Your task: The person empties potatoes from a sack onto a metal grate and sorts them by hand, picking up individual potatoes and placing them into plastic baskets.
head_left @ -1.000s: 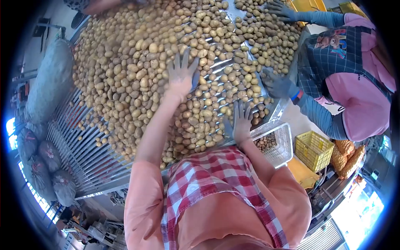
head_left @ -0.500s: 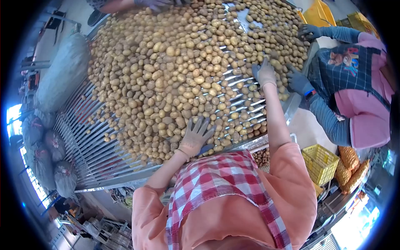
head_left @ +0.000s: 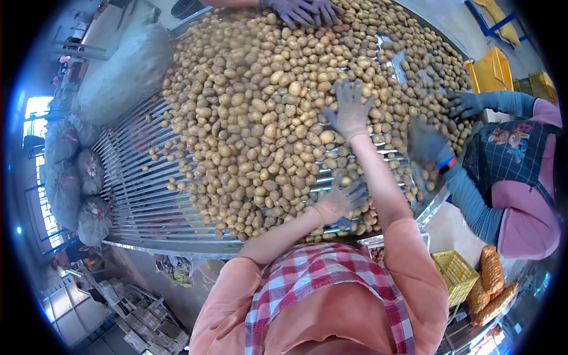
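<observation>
- Head view showed the right hand (head_left: pixel 350 111) reaching far out onto the potatoes (head_left: pixel 260 118), gloved fingers spread flat and gripping nothing.
- The left hand (head_left: pixel 337 202) lay near the close edge of the slatted table (head_left: pixel 139 198), fingers splayed over potatoes. It was somewhat blurred, with nothing seen held.
- Potatoes lay heaped across most of the table, with a few strays on the rails at its left end.
- A co-worker's gloved hand (head_left: pixel 426 142) pressed into the heap nearby.
- Judging by the thick heap, the sorting seemed far from finished.

Your table (head_left: pixel 136 201) is a rack of parallel metal bars. Small potatoes (head_left: pixel 254 118) lie heaped across it, thinning to strays leftward.
</observation>
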